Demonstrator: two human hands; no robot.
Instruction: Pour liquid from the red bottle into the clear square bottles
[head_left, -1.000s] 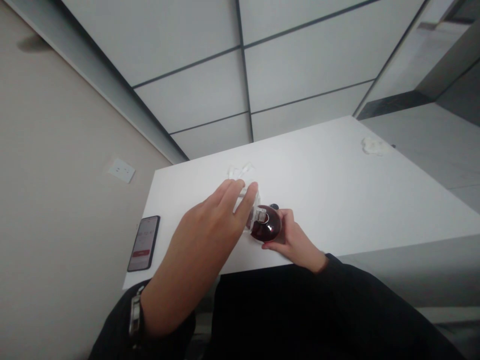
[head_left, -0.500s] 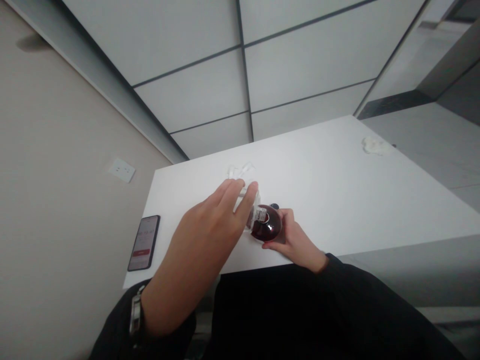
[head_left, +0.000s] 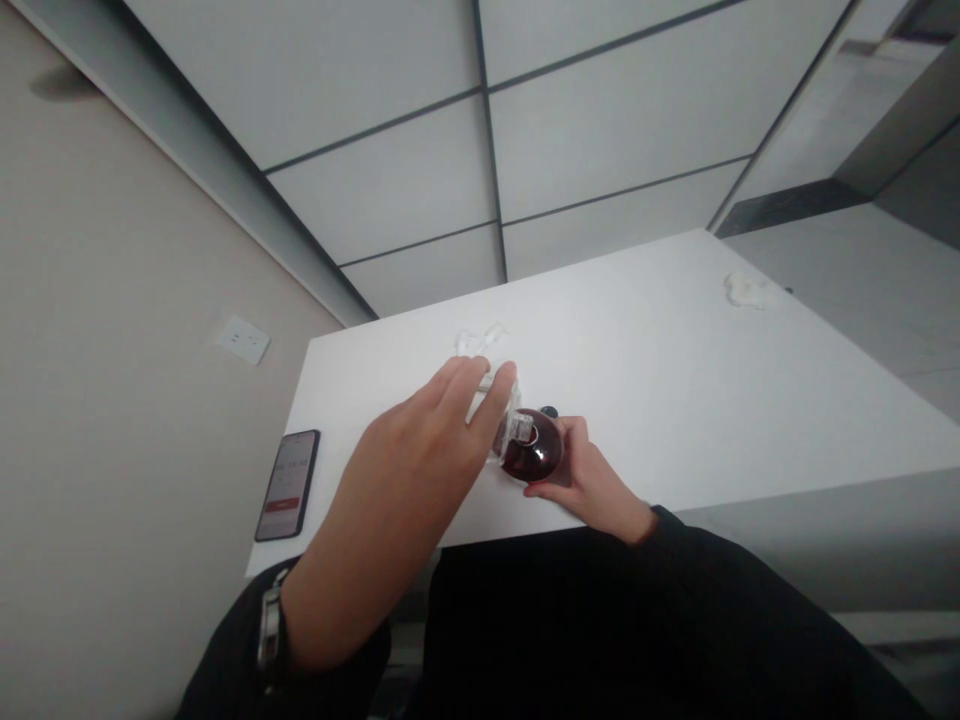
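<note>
My left hand (head_left: 442, 420) is closed around a clear bottle (head_left: 508, 425), mostly hidden by my fingers. The bottle is tilted to the right, its threaded neck at the mouth of a round, dark red bottle (head_left: 534, 458). I cannot tell whether any liquid is running between them. From the right side, my right hand (head_left: 589, 480) grips the round bottle, with thumb in front and fingers behind. Just behind the round bottle lies a small black cap (head_left: 550, 411). Clear or whitish pieces (head_left: 482, 338) rest on the table beyond my left hand; their kind is unclear.
A phone (head_left: 287, 487) with a lit screen lies at the left edge of the white table (head_left: 675, 380). Toward the far right corner sits a crumpled white wad (head_left: 746, 290). White panels (head_left: 420, 190) rise behind the table, and a wall with a socket (head_left: 245, 340) stands on the left.
Both hands and both bottles hold almost the same position. The clear bottle appears to have shifted very slightly; otherwise nothing visibly differs.
</note>
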